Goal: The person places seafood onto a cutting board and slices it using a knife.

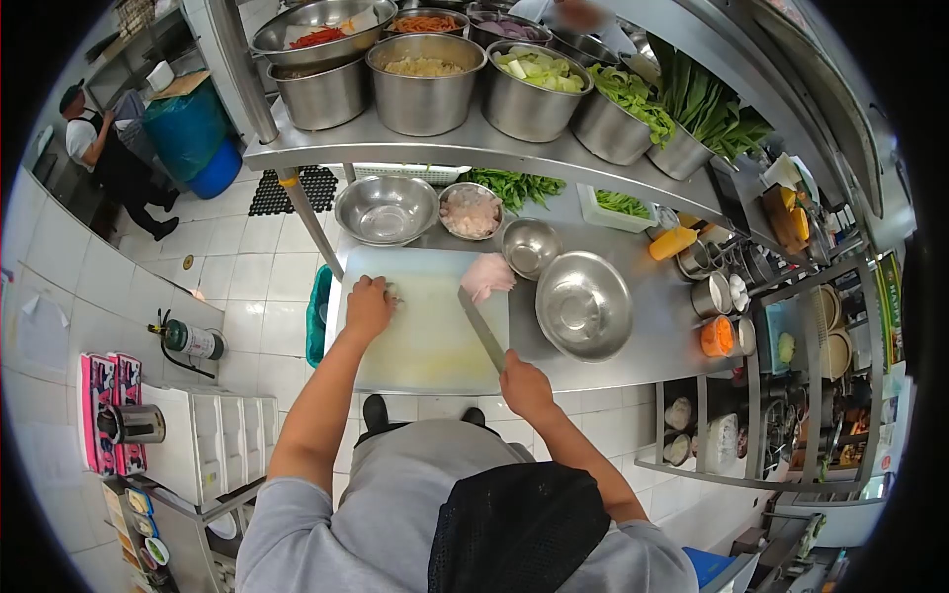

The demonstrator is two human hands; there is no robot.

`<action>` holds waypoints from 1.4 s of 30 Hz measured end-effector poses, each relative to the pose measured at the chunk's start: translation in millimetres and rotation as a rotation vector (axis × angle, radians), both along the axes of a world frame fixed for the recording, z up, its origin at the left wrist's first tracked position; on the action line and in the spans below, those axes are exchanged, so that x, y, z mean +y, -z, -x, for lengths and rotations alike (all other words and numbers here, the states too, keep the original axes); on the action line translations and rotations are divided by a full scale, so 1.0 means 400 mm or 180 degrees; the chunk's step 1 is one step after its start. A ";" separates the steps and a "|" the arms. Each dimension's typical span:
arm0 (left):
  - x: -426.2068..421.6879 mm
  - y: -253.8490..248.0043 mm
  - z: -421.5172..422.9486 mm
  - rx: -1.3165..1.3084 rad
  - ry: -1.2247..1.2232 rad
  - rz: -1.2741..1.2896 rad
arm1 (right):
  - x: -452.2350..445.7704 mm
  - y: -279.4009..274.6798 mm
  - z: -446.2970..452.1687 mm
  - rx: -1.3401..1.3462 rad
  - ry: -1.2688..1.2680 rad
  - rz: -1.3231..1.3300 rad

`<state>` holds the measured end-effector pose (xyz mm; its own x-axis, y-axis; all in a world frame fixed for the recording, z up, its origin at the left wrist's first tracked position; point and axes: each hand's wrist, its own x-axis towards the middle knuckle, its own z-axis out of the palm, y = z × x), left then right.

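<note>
My right hand (527, 385) is wrapped round the handle of a knife (482, 331), whose blade tip touches a piece of pale pink meat (487, 277) at the top right of the cutting board (425, 346). On the board's left side, my left hand (370, 304) has its fingers bent down beside small greyish bits; what it holds, if anything, is hidden. Behind the board stand a large steel bowl (387, 210) and a bowl of cut pale meat (471, 211). A small steel bowl (531, 247) and a big one (583, 305) stand to the right.
Above the counter, a steel shelf (474, 146) bears several pots of cut vegetables. A yellow bottle (672, 243) and an orange-filled container (718, 337) stand at the right. Another person (109, 148) stands far left, and a blurred hand (581, 14) shows beyond the shelf.
</note>
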<state>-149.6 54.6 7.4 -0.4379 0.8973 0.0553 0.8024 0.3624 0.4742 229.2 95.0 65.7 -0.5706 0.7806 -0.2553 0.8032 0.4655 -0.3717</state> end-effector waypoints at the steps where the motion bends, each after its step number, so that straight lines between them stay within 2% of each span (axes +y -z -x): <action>1: 0.009 0.016 0.005 0.0124 -0.0126 0.0037 | -0.004 -0.001 0.001 0.0008 -0.0013 -0.0035; 4: 0.030 0.005 0.023 0.0328 0.0045 0.0242 | -0.013 0.002 0.004 0.0060 0.0030 -0.0106; 11: 0.035 -0.075 -0.010 0.0660 0.0510 -0.0087 | -0.025 -0.002 0.013 0.0013 0.0141 -0.0097; 14: 0.028 -0.107 -0.048 0.0174 0.0863 -0.0505 | -0.027 -0.001 0.012 0.0081 0.0088 -0.0194; 16: 0.007 -0.108 -0.057 0.0012 0.1765 -0.0560 | -0.027 -0.009 0.016 0.0035 0.0109 -0.0142; 23: -0.096 0.005 -0.025 0.0751 0.0894 -0.0276 | -0.025 0.001 0.019 0.0060 0.0053 -0.0097; 25: -0.100 0.057 -0.021 0.0267 0.0865 -0.0398 | -0.023 -0.006 0.021 -0.0113 0.0129 -0.0027; 27: -0.103 0.068 -0.034 0.0329 0.0796 -0.0506 | -0.019 -0.008 0.023 -0.0112 0.0090 -0.0011; 37: -0.096 0.075 -0.040 0.0228 0.0664 -0.0574 | -0.011 0.011 0.016 -0.0097 0.0008 -0.0151; 40: -0.099 -0.010 -0.100 0.0704 0.0535 -0.0800 | -0.014 -0.009 0.023 -0.0134 0.0082 -0.0039; 42: -0.108 -0.028 -0.140 0.0473 0.0935 -0.0628 | -0.031 -0.006 0.014 -0.0086 0.0133 -0.0045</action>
<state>-93.6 11.2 18.5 -0.1379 0.9492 0.2830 0.9237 0.0202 0.3827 223.7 82.8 68.2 -0.5305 0.8072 -0.2588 0.8316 0.4365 -0.3433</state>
